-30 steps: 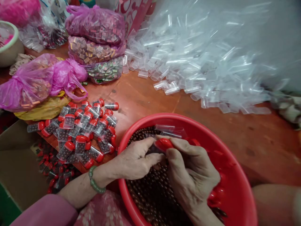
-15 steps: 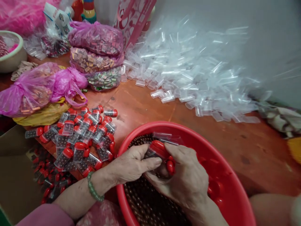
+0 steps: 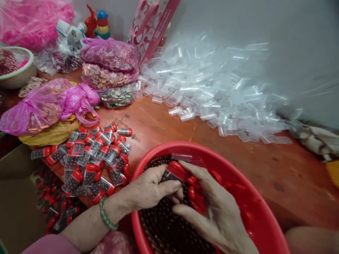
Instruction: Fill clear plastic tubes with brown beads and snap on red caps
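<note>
Over red tub (image 3: 185, 145) w/ brown beads (image 3: 169, 227), L hand (image 3: 148, 187) pinches a red-capped clear container (image 3: 173, 171); R hand (image 3: 215, 201) is partly open, thumb apart from fingers, red caps (image 3: 191, 192) nr palm, can't tell if held.

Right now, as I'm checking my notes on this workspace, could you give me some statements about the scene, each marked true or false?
1. The left grip holds a small clear plastic container with a red cap. True.
2. The left wrist wears a bright red wristband. False: the beaded bracelet there is green.
3. The round red plastic basin contains small shiny brown beads. True.
4. The big heap of clear plastic pieces sits inside the basin. False: it lies beyond it, on the reddish-brown tabletop.
</note>
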